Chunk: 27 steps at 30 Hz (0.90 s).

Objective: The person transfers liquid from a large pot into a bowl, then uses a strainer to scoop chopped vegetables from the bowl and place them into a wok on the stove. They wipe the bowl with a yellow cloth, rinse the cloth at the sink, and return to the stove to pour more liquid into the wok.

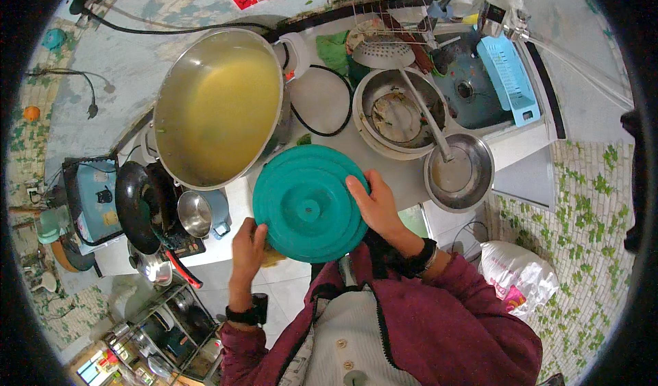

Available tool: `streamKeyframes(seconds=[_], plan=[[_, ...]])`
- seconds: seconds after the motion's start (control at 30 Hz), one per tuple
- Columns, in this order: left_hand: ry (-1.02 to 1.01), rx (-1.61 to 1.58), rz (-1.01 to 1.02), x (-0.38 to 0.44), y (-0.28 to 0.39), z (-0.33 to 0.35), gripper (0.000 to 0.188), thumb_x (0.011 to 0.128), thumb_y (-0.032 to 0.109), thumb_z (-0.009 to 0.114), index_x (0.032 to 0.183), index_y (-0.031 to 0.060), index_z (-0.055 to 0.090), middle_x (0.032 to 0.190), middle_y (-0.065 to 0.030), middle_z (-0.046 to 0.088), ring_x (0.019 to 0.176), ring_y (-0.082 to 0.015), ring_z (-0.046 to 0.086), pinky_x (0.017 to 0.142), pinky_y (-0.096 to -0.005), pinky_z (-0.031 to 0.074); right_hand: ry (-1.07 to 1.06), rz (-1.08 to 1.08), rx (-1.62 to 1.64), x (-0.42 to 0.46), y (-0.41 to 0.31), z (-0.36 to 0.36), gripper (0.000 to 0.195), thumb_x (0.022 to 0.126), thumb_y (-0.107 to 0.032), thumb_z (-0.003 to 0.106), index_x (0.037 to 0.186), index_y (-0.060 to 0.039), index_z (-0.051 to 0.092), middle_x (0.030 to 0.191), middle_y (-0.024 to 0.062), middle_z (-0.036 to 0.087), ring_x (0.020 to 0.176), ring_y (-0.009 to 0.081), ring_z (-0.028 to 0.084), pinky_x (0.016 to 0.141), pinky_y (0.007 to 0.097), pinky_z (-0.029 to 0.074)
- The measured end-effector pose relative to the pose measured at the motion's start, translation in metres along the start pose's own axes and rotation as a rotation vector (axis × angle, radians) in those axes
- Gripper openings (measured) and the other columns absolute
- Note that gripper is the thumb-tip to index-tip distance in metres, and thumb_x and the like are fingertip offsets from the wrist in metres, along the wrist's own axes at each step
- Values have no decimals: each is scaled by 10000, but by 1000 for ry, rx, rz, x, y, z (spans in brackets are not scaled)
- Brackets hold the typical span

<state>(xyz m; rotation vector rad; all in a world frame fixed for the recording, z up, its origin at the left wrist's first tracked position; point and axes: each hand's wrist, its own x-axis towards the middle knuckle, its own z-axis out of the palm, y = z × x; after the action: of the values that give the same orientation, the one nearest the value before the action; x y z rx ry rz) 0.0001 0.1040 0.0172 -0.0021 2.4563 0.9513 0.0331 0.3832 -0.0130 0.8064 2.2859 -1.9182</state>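
A round teal plastic lid (pixel 310 242) with raised rings is held in front of my body, at the counter's front edge. My left hand (pixel 248 250) grips its left rim, and my right hand (pixel 378 203) grips its right rim with the thumb on top. Up and to the left of the lid stands a large metal pot (pixel 218 108) full of cloudy yellowish liquid. To the right, a strainer (pixel 384 54) with a long handle lies across a metal bowl (pixel 371 85) with food remains. The handle's end reaches into a smaller steel bowl (pixel 482 173) holding some liquid.
A sink (pixel 470 113) with a light blue plastic basket (pixel 506 75) is at the right. On the left are a black wok (pixel 132 206) with a red handle, a metal mug (pixel 195 214) and a blue tray (pixel 97 175). A black cable loop (pixel 351 103) lies behind the lid.
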Motion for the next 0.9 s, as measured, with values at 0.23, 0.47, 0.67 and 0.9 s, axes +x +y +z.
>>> streamKeyframes(seconds=[0.23,0.47,0.67,0.9], plan=[[52,-868,70,-31,88,-43,200,954,253,460,1003,67,513,1007,-64,529,930,-173,566,761,-312,492,36,42,282,16,41,3,426,959,-372,447,927,38,556,876,195,619,808,280,597,689,386,455],[137,602,906,36,155,79,442,879,202,519,1297,68,463,1267,-151,477,1224,-337,413,1053,-436,296,195,-93,292,14,51,24,410,966,-352,437,877,24,575,749,194,597,676,251,572,618,383,442],[370,628,585,48,136,49,460,857,155,538,1296,57,441,1286,-165,452,1168,-345,450,984,-433,367,191,59,407,8,25,18,423,939,-335,519,715,24,533,586,69,490,581,115,432,526,327,374],[477,678,184,-3,88,37,416,805,105,596,1187,11,459,1129,-214,484,1012,-372,505,802,-446,466,274,46,544,6,27,26,402,929,-314,543,680,1,514,592,-17,436,591,69,368,507,295,341]])
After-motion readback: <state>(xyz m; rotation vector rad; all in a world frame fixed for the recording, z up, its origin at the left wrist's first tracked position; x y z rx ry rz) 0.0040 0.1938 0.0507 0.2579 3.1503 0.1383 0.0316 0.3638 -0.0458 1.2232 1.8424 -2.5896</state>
